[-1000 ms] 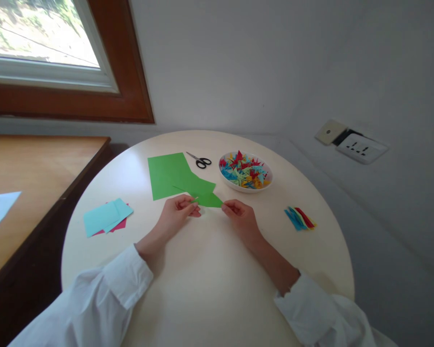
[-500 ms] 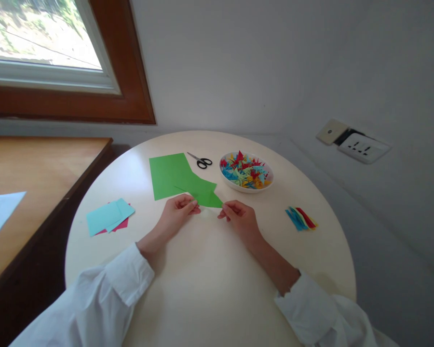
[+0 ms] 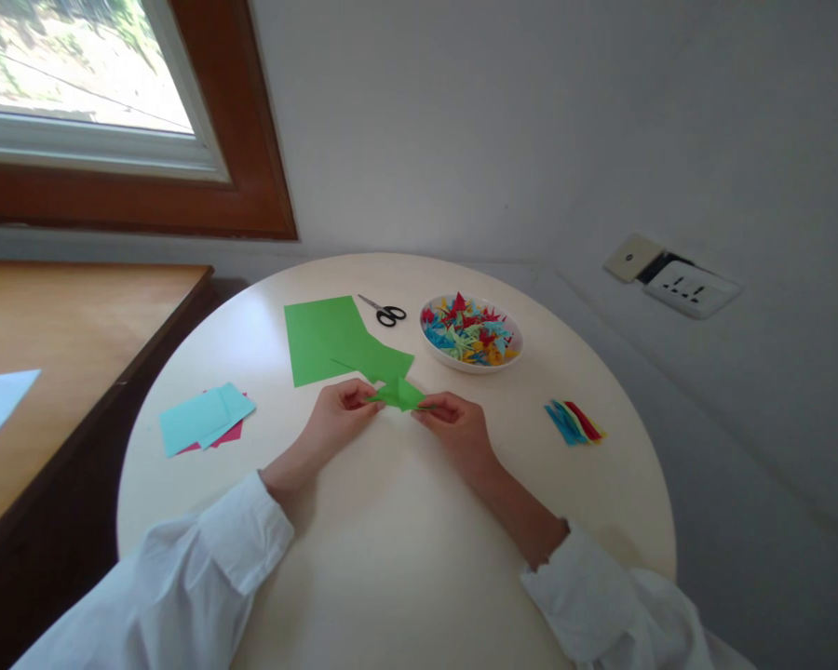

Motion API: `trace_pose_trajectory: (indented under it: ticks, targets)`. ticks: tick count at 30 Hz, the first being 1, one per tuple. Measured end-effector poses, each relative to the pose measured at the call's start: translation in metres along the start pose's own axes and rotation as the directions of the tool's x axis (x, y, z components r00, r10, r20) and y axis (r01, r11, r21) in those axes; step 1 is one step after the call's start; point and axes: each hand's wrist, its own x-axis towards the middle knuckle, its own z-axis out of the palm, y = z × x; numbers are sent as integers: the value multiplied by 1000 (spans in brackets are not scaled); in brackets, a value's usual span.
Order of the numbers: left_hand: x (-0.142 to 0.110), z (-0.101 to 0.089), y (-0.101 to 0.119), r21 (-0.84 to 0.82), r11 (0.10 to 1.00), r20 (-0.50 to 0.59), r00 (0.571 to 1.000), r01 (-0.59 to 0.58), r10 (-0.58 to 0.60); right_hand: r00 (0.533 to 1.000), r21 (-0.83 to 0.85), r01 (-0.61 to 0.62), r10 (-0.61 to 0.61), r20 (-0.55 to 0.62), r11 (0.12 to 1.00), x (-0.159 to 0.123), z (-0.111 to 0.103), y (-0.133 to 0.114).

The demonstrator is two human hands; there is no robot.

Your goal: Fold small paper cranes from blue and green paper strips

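Observation:
A small piece of folded green paper (image 3: 400, 394) is stretched between my two hands just above the table, its middle raised in a ridge. My left hand (image 3: 345, 409) pinches its left end between thumb and fingers. At the opposite end, my right hand (image 3: 459, 426) pinches the right tip. Beyond the hands lies a large green paper sheet (image 3: 325, 335) with a stepped, cut right edge. The folded piece overlaps that sheet's near edge in my view.
Black-handled scissors (image 3: 389, 315) lie behind the sheet, beside a white bowl (image 3: 485, 367) of colourful folded paper shapes. Light blue paper squares (image 3: 195, 421) rest over pink paper (image 3: 234, 433) on the left. Coloured paper pieces (image 3: 574, 422) sit on the right of the round table (image 3: 363, 558).
The green paper has gone from a flatter, pointed shape to one with a raised middle, its ends drawn down in my fingers. My right hand has shifted slightly left.

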Motion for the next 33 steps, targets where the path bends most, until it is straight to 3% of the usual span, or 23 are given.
trace_pose_trajectory:
  ticks: [9, 20, 27, 33]
  targets:
    - [0, 1, -7, 9, 998, 55, 997, -61, 60, 988, -172, 156, -153, 31, 973, -5, 0, -3]
    - [1, 5, -14, -122, 990, 42, 997, -65, 71, 990, -271, 140, -139, 25, 952, -8, 1, -7]
    - [-2, 3, -7, -19, 999, 75, 997, -32, 33, 989, -197, 149, -149, 15, 969, -9, 3, -10]
    - [-2, 4, -9, -66, 997, 117, 992, -34, 41, 995, -120, 94, -89, 49, 988, -10, 5, -12]
